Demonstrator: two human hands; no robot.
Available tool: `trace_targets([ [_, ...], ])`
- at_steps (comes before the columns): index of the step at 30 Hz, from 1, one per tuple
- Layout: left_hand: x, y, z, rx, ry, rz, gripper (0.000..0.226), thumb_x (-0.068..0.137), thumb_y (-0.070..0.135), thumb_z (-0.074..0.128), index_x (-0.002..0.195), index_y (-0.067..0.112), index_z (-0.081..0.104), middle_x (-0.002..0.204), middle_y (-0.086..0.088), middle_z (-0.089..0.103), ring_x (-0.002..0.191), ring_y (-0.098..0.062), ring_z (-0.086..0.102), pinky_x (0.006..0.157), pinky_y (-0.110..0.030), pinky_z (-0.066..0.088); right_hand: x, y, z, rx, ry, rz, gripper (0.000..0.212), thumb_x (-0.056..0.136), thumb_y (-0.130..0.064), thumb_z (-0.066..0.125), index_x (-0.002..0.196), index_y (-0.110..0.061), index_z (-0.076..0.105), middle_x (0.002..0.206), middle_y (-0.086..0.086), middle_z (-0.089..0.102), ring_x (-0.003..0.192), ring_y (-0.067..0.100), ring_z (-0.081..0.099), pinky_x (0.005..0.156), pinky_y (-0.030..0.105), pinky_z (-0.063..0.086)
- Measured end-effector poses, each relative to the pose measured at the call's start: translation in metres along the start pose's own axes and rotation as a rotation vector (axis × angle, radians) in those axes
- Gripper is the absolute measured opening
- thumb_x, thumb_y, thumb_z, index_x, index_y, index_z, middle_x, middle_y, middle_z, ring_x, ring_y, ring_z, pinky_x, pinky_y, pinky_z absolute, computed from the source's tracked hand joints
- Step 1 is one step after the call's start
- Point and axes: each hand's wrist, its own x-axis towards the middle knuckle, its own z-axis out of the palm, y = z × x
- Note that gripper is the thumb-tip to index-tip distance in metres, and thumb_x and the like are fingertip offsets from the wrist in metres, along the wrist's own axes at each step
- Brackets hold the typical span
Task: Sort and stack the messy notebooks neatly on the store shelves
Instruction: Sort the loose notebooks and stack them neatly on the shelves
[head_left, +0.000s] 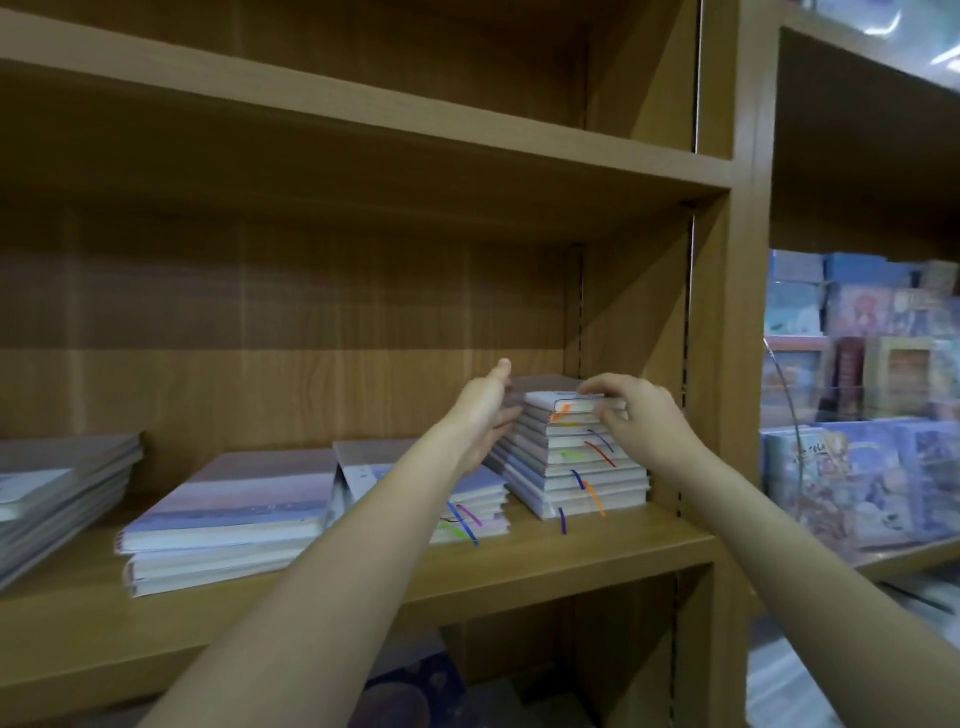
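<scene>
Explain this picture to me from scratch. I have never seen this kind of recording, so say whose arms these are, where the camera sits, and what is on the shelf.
There is no machine here. A person wears one wide-angle camera on the head, looking forward and down, so the two bare arms reaching in are the wearer's own.

They stand at a wooden store shelf. On it lie several piles of notebooks: a tall stack at the right end with coloured ribbon markers hanging out, a lower pile beside it, a wide pile further left, and another pile at the left edge.

The left hand presses flat against the tall stack's left side. The right hand curls its fingers over the top notebook, apparently squaring it up.

To the right, blurred colourful goods fill a neighbouring shelf.
</scene>
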Motion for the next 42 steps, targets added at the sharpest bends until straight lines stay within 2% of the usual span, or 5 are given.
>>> trace_targets([
  [9,-0.024,-0.034,-0.048,0.394,0.348,0.148,0.036,0.102,0.022,0.036,0.082,0.008,0.063,0.107,-0.022,0.063,0.106,-0.036,0.059,0.088,-0.038,0.045,0.009,-0.031,0.029,-0.531,0.050,-0.061,0.029,0.095,-0.030,0.050,0.111,-0.010,0.062,0.103,0.010,0.068,0.104,0.027,0.059,0.109,0.035,0.020],
  [20,-0.089,-0.009,-0.143,0.535,0.550,0.311,0.033,0.098,0.022,0.037,0.110,0.009,0.065,0.114,-0.010,0.065,0.109,-0.028,0.058,0.098,-0.038,0.043,-0.006,-0.128,0.052,-0.093,0.528,-0.556,0.030,0.085,-0.022,0.049,0.088,-0.001,0.069,0.073,0.013,0.070,0.054,0.032,0.066,0.041,0.036,0.052],
  [24,-0.129,-0.024,-0.202,0.453,0.680,0.148,0.040,0.102,0.028,0.031,0.115,0.006,0.062,0.124,-0.012,0.060,0.116,-0.027,0.052,0.098,-0.032,0.036,-0.030,-0.193,0.101,-0.067,0.292,-0.617,0.034,0.090,-0.031,0.044,0.087,-0.008,0.069,0.071,0.009,0.068,0.057,0.030,0.066,0.045,0.033,0.049],
  [28,-0.159,-0.029,-0.217,0.128,0.612,0.062,0.046,0.103,0.030,0.027,0.127,0.000,0.052,0.129,-0.007,0.053,0.122,-0.020,0.046,0.099,-0.028,0.030,-0.052,-0.213,0.132,-0.074,-0.326,-0.611,0.048,0.090,-0.046,0.056,0.126,-0.014,0.057,0.130,0.009,0.057,0.121,0.026,0.050,0.101,0.038,0.037],
  [42,-0.179,-0.038,-0.207,-0.090,0.532,0.037,0.058,0.102,0.040,0.025,0.141,-0.002,0.035,0.145,-0.015,0.040,0.133,-0.022,0.039,0.099,-0.025,0.031,-0.015,-0.189,0.144,0.096,-0.551,-0.376,0.073,0.075,-0.049,0.072,0.136,-0.016,0.050,0.140,0.004,0.051,0.132,0.018,0.043,0.108,0.027,0.032],
])
